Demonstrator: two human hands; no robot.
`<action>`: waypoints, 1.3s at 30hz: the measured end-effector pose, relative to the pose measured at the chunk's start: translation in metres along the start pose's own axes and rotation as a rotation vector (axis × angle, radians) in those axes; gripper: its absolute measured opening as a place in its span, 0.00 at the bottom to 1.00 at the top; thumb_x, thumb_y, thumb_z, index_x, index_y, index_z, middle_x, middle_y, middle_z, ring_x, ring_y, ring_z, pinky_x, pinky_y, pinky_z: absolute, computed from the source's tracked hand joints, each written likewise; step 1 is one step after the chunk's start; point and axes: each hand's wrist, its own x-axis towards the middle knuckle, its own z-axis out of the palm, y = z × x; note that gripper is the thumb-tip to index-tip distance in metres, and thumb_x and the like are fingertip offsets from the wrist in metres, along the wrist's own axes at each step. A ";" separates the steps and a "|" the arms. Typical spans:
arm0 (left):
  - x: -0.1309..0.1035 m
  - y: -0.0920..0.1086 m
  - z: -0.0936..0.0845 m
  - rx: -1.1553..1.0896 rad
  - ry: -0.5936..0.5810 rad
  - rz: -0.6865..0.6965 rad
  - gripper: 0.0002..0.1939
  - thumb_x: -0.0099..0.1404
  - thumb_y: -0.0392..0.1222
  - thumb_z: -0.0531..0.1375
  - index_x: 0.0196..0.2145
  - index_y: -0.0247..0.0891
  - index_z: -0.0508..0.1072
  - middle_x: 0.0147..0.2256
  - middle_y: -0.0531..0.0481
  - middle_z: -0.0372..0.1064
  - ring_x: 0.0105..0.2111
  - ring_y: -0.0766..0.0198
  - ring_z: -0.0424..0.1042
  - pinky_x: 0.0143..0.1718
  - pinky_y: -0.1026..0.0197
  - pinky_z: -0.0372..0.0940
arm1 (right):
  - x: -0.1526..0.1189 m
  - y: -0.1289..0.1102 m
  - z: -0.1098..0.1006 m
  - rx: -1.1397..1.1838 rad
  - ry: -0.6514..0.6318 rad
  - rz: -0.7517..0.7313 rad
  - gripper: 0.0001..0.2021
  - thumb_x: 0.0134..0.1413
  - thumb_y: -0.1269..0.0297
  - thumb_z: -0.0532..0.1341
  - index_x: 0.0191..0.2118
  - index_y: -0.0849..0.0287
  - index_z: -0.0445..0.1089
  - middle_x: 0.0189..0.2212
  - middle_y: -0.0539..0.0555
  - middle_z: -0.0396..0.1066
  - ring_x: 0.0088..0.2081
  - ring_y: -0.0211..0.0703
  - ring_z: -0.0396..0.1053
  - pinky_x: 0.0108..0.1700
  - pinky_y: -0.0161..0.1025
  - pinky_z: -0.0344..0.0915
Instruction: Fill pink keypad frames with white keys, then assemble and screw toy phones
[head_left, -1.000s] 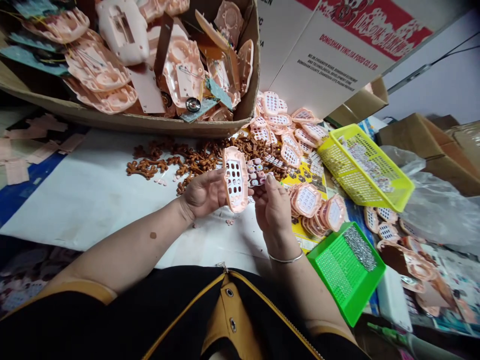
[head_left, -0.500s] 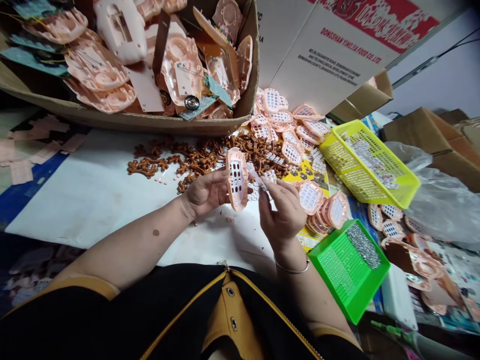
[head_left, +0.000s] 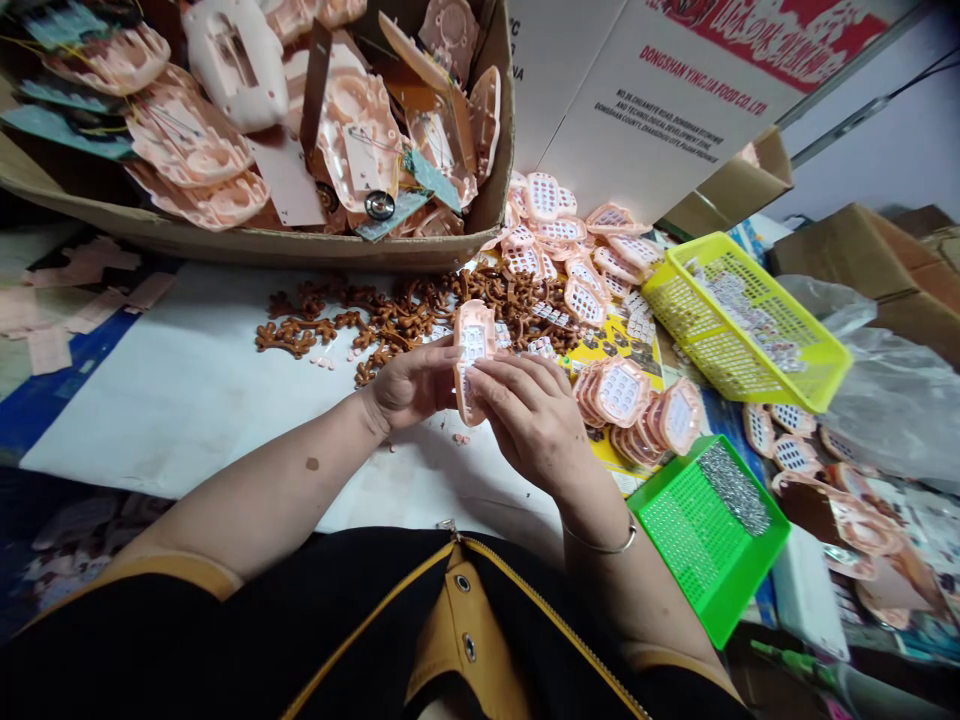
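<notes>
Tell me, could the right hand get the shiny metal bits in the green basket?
Probably yes: the green basket is open-topped, near the right forearm, and nothing seems to cover the metal bits. But the right hand is on the pink shell, so it would likely have to leave that first.

Open lane: bare white bench [head_left: 172,370], left of the left hand [head_left: 412,388]. Ahead, heaped brown plastic parts [head_left: 382,318], then high-walled cardboard box [head_left: 337,252]. Rightward, stacked pink keypad shells [head_left: 621,392] and green basket [head_left: 671,535] obstruct.

Held panel [head_left: 472,316] peach-pink; insert [head_left: 472,346] whitish, apparently gridded; small parts [head_left: 409,308] brown; basket [head_left: 679,303] yellow, latticed; tray [head_left: 671,530] green.
</notes>
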 end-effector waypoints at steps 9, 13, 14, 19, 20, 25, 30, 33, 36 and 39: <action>-0.004 0.003 0.007 -0.047 -0.014 -0.041 0.25 0.55 0.54 0.67 0.45 0.35 0.78 0.43 0.40 0.79 0.45 0.48 0.78 0.45 0.50 0.72 | -0.016 -0.014 0.007 -0.050 0.076 -0.034 0.20 0.66 0.66 0.59 0.62 0.54 0.65 0.55 0.58 0.76 0.56 0.45 0.74 0.60 0.47 0.65; -0.003 0.004 0.008 -0.002 -0.047 -0.061 0.26 0.57 0.53 0.66 0.51 0.39 0.76 0.52 0.41 0.75 0.48 0.51 0.76 0.46 0.50 0.73 | -0.043 0.000 -0.008 -0.156 0.094 0.151 0.21 0.65 0.70 0.58 0.61 0.52 0.67 0.55 0.56 0.76 0.55 0.45 0.75 0.59 0.49 0.65; -0.003 0.005 0.008 0.021 -0.057 -0.072 0.28 0.57 0.53 0.66 0.54 0.40 0.75 0.55 0.41 0.73 0.49 0.51 0.75 0.47 0.49 0.73 | -0.051 0.008 -0.015 -0.204 0.086 0.223 0.20 0.65 0.70 0.58 0.61 0.53 0.68 0.55 0.57 0.76 0.54 0.46 0.76 0.59 0.50 0.65; -0.002 0.008 0.007 0.112 -0.039 -0.049 0.31 0.57 0.56 0.66 0.55 0.41 0.73 0.58 0.37 0.70 0.49 0.49 0.75 0.48 0.46 0.72 | -0.085 0.044 -0.045 -0.457 -0.127 0.550 0.17 0.68 0.66 0.51 0.53 0.64 0.74 0.49 0.66 0.79 0.48 0.55 0.77 0.55 0.54 0.64; -0.002 0.008 0.007 0.121 -0.029 -0.041 0.31 0.57 0.56 0.66 0.55 0.41 0.73 0.58 0.37 0.70 0.48 0.50 0.75 0.48 0.46 0.72 | -0.088 0.049 -0.048 -0.489 -0.199 0.590 0.18 0.69 0.65 0.50 0.52 0.66 0.74 0.47 0.67 0.79 0.47 0.56 0.77 0.54 0.53 0.63; 0.000 0.010 0.007 0.135 0.022 -0.034 0.31 0.55 0.56 0.67 0.54 0.40 0.74 0.57 0.37 0.70 0.46 0.51 0.75 0.45 0.48 0.73 | -0.087 0.058 -0.053 -0.546 -0.506 0.607 0.20 0.69 0.63 0.48 0.42 0.63 0.77 0.40 0.64 0.81 0.41 0.54 0.76 0.47 0.48 0.60; 0.000 0.010 0.007 0.123 0.035 -0.032 0.33 0.54 0.57 0.69 0.54 0.40 0.73 0.57 0.37 0.70 0.46 0.52 0.75 0.45 0.49 0.73 | -0.053 0.077 -0.066 -0.562 -0.514 0.568 0.20 0.69 0.55 0.50 0.43 0.60 0.77 0.39 0.63 0.80 0.39 0.53 0.73 0.41 0.46 0.58; -0.001 0.011 0.006 0.137 0.045 -0.031 0.34 0.55 0.57 0.68 0.55 0.40 0.71 0.57 0.37 0.70 0.46 0.52 0.75 0.46 0.49 0.73 | -0.009 0.109 -0.063 -0.516 -0.559 0.623 0.20 0.68 0.53 0.51 0.43 0.60 0.78 0.36 0.63 0.79 0.36 0.52 0.72 0.37 0.44 0.56; -0.001 0.012 0.005 0.140 0.051 -0.024 0.33 0.55 0.57 0.67 0.56 0.40 0.71 0.57 0.38 0.70 0.46 0.52 0.75 0.46 0.50 0.73 | 0.033 0.149 -0.036 -0.398 -0.604 0.794 0.22 0.67 0.53 0.52 0.42 0.62 0.78 0.36 0.64 0.78 0.33 0.48 0.69 0.35 0.43 0.56; 0.000 0.013 0.002 0.121 0.047 0.003 0.32 0.55 0.57 0.68 0.54 0.41 0.72 0.57 0.39 0.71 0.45 0.54 0.76 0.45 0.51 0.73 | 0.052 0.183 0.003 -0.341 -0.593 0.805 0.31 0.66 0.44 0.49 0.38 0.68 0.78 0.31 0.66 0.75 0.32 0.48 0.68 0.35 0.44 0.59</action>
